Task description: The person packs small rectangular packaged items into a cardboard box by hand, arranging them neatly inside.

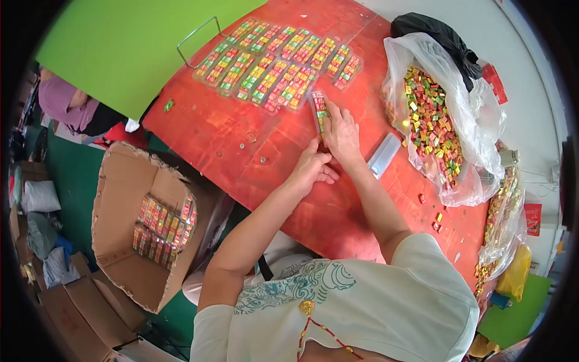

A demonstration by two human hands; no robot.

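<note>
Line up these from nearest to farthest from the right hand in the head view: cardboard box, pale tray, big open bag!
1. Pale tray, just right of the right hand.
2. Big open bag, farther right.
3. Cardboard box, way off left.

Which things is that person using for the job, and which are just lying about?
Probably for the job:
narrow clear plastic tray of colourful blocks, under the right hand
translucent white plastic bag of loose blocks
rows of filled clear trays

Probably just lying about:
small green object
yellow plastic bag
</note>
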